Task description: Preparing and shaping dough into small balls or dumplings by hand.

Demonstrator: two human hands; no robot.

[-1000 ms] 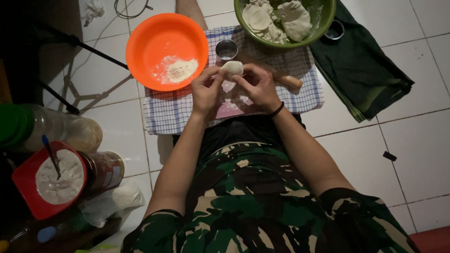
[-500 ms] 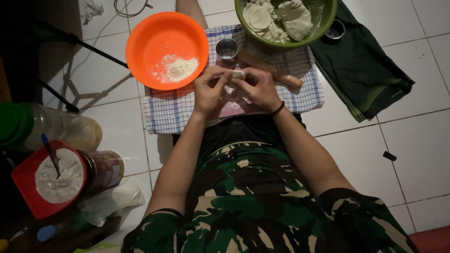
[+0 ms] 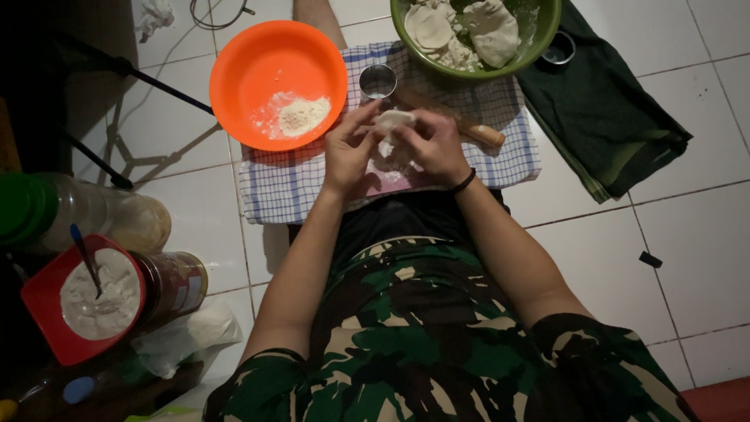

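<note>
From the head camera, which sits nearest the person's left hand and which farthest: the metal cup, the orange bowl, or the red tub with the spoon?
1. Metal cup, just above the left hand.
2. Orange bowl, up and to the side.
3. Red tub, far off by the jars.

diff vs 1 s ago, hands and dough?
The dough piece was a rounded lump held up between both hands; now it looks flatter, pinched between the left hand and right hand, which stay together over the checked cloth. Nothing let go. Orange bowl, green bowl and rolling pin unmoved.
</note>
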